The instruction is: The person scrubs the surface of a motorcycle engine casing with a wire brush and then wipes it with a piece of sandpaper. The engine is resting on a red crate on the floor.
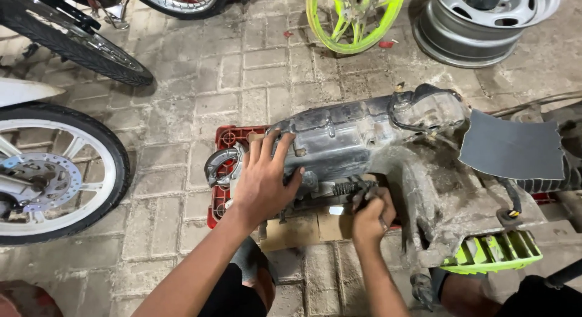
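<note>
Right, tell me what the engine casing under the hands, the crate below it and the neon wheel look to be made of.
Engine casing: apparently cast metal, dull grey, with ribs, grime and a matte sheen. The left hand rests on it; the right hand is at its lower edge. Crate: seemingly moulded red plastic, with uniform colour and round moulded holes. Neon wheel: probably painted cast alloy, glossy yellow-green, with thick spokes.

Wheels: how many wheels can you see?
5: white-spoked wheel at left, black tyre upper left, another at top, green rim, silver rim upper right. Others may be hidden.

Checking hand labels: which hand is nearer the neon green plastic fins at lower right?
Right. The right hand works under the engine, left of the green fins; the left hand rests farther left, flat on the engine case.
</note>
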